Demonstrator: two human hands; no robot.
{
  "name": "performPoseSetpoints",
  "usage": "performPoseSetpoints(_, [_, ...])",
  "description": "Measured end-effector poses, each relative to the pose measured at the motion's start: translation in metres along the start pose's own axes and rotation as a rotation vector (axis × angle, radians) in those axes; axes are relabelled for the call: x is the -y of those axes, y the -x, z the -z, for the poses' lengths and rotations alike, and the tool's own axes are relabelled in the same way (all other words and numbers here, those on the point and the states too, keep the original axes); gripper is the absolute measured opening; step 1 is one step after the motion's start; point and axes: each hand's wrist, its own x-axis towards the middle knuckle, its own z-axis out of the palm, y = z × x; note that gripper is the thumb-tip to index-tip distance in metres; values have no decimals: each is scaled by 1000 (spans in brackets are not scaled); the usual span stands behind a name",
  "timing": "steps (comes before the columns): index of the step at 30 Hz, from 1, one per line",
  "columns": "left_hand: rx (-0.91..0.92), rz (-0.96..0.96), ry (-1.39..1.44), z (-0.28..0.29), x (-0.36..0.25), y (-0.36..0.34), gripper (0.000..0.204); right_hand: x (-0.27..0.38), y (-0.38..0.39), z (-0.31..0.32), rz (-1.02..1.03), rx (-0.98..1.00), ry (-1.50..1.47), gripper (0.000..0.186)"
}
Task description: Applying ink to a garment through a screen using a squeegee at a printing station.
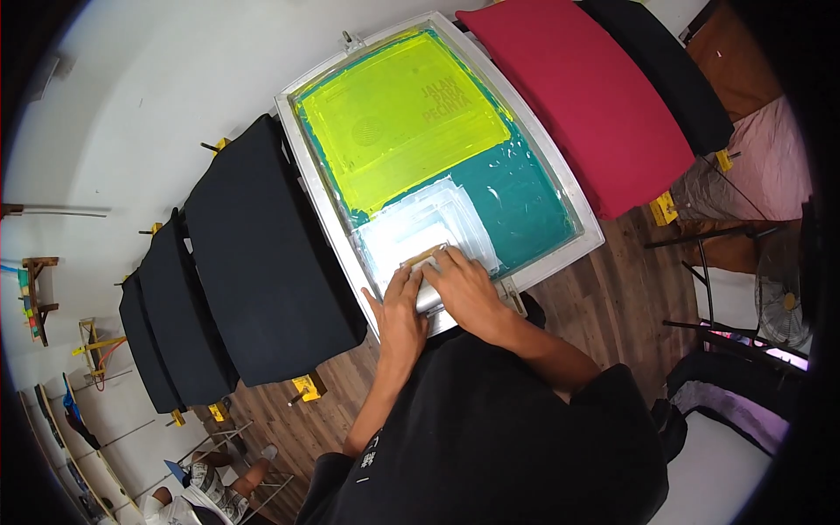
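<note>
A screen-printing screen in a pale frame (311, 188) lies before me, with bright yellow-green ink (367, 105) across its far part, teal coating (534, 210) to the right, and white ink (455, 210) near me. My left hand (398, 311) and my right hand (464, 293) are both closed on a squeegee (422, 255) at the screen's near end, over the white ink. Its lower portion is partly hidden by my fingers.
Black covered boards (254, 254) line the left; red (586, 114) and black (647, 61) ones line the right, on yellow brackets (662, 208). A fan (779, 289) stands far right. A seated person (219, 490) is at lower left. Wooden flooring (630, 306) shows below.
</note>
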Motion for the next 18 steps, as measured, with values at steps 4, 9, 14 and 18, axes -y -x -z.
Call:
performPoseSetpoints(4, [99,53,27,6,-4,1,74,-2,0,8,17,90,-76,34])
performPoseSetpoints(9, [-4,0,-4,2,-1,3,73,-1,3,1,14,41,-25,35])
performPoseSetpoints(14, [-17,-3,14,2,-3,6,73,2,2,11,-17,130,-49,34])
performPoseSetpoints(18, [38,8,-14,2,0,4,74,3,3,8,12,76,-16,34])
